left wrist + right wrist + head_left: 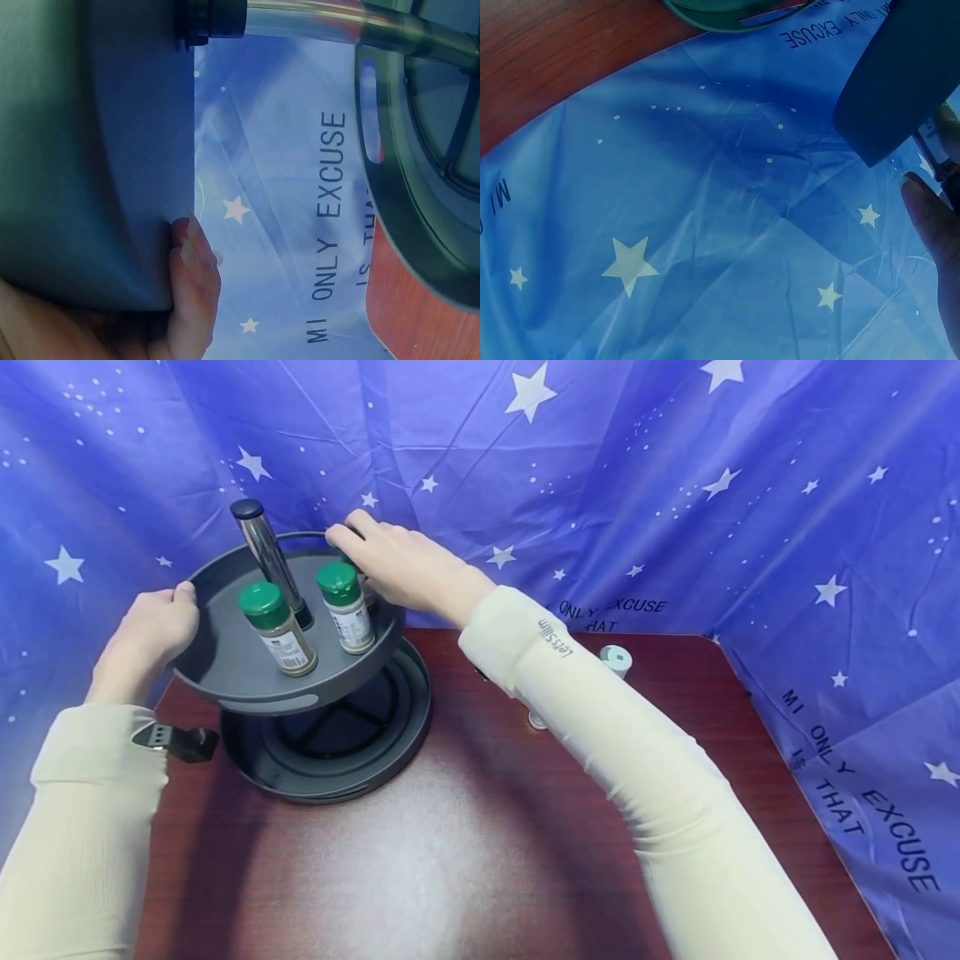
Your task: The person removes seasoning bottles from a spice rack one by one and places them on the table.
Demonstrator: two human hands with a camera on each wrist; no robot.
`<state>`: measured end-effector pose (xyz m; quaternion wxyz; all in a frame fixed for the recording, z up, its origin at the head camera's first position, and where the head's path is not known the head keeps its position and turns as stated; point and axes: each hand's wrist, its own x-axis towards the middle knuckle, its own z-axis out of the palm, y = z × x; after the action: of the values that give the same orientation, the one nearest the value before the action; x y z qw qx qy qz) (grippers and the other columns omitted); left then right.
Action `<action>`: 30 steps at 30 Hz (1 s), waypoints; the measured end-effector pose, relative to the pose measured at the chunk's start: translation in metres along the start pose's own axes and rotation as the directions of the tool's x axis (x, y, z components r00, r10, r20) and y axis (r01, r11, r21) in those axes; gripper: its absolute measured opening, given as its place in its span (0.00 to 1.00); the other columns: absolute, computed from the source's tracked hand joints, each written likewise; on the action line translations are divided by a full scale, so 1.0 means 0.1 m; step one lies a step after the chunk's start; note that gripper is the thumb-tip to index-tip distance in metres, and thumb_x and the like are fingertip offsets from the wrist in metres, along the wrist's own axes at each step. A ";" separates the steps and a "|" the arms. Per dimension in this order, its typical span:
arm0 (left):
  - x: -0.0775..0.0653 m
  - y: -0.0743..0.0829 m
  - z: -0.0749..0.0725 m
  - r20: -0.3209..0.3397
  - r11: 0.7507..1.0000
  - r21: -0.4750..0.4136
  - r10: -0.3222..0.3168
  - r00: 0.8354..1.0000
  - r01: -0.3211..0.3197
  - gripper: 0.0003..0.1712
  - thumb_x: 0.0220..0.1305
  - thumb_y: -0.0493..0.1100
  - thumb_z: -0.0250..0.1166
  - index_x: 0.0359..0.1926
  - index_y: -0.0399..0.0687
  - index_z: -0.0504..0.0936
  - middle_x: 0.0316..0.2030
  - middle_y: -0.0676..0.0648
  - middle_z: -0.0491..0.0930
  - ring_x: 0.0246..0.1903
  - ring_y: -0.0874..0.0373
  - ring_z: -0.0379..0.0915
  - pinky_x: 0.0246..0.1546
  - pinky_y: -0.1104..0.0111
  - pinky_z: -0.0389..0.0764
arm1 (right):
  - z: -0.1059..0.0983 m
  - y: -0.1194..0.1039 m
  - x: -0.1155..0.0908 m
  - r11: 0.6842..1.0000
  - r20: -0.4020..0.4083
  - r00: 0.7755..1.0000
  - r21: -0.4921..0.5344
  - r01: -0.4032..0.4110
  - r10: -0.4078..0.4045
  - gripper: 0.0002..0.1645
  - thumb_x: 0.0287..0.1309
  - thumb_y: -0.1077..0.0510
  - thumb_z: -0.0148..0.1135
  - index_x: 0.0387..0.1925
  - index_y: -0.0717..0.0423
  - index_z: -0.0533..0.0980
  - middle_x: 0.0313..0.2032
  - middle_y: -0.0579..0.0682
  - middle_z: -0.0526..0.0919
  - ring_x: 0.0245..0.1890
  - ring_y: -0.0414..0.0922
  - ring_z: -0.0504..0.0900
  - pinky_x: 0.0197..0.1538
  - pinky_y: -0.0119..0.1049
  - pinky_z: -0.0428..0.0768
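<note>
Gripping with left hand (156, 625) round dark-grey upper tray (217, 631) near back-left corner of red-brown table (480, 860), apparently part-loaded with clear green-capped jars (285, 645); cannot tell hold of right hand (397, 560); perhaps leaving pale cylinder (616, 659) toward back-right

Upper tray (219, 639), lower tray (392, 767) dark grey; post (264, 548) silver, top (247, 509) black; shaker lids (262, 600) green, labels (287, 651) white; sleeves (630, 760) cream; tabletop (510, 843) red-brown, wood-grained; backdrop (465, 410) blue-violet with white stars (531, 392), dots (912, 632), black lettering (900, 841).

Jars (289, 647) near post (268, 556) on upper tray (219, 631); lower tray (337, 791) beneath, on table (525, 843); curtain (450, 410) behind.
</note>
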<state>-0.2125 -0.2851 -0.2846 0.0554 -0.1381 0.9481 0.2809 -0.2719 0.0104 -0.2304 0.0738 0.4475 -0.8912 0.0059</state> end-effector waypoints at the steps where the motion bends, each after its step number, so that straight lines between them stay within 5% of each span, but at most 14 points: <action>1: 0.00 0.00 0.00 0.001 1.000 0.001 0.000 1.000 0.000 0.46 0.71 0.62 0.18 0.66 0.31 0.62 0.68 0.21 0.55 0.63 0.24 0.57 0.56 0.32 0.63 | 0.00 0.00 0.00 1.000 0.001 1.000 -0.001 -0.004 0.004 0.25 0.70 0.60 0.52 0.66 0.51 0.61 0.56 0.53 0.69 0.49 0.52 0.80 0.51 0.42 0.82; 6: -0.01 0.01 -0.02 0.012 1.000 0.006 -0.003 1.000 0.003 0.47 0.71 0.62 0.17 0.70 0.31 0.58 0.70 0.23 0.50 0.66 0.22 0.51 0.59 0.31 0.60 | -0.01 0.02 -0.02 1.000 -0.013 1.000 0.007 -0.008 0.008 0.22 0.68 0.59 0.56 0.60 0.52 0.64 0.50 0.53 0.69 0.41 0.52 0.81 0.42 0.43 0.82; 16: -0.01 0.02 -0.01 0.019 1.000 0.023 -0.008 1.000 0.008 0.46 0.70 0.61 0.15 0.74 0.34 0.49 0.72 0.23 0.44 0.68 0.20 0.46 0.62 0.30 0.56 | -0.07 0.08 -0.10 0.997 -0.046 0.998 0.066 -0.032 0.035 0.20 0.65 0.55 0.63 0.55 0.50 0.68 0.47 0.51 0.67 0.42 0.48 0.77 0.43 0.37 0.77; 30: -0.02 0.03 -0.01 0.021 0.999 0.027 -0.021 1.000 0.021 0.45 0.70 0.62 0.14 0.75 0.36 0.45 0.72 0.24 0.43 0.68 0.21 0.45 0.62 0.30 0.56 | -0.31 0.24 -0.23 0.992 -0.144 0.983 0.075 -0.105 0.115 0.21 0.65 0.52 0.63 0.56 0.53 0.70 0.50 0.54 0.75 0.51 0.53 0.80 0.56 0.42 0.79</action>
<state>-0.2115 -0.2833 -0.2819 0.0702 -0.1444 0.9497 0.2689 -0.2738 0.0455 -0.2013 0.1243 0.3979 -0.9060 0.0734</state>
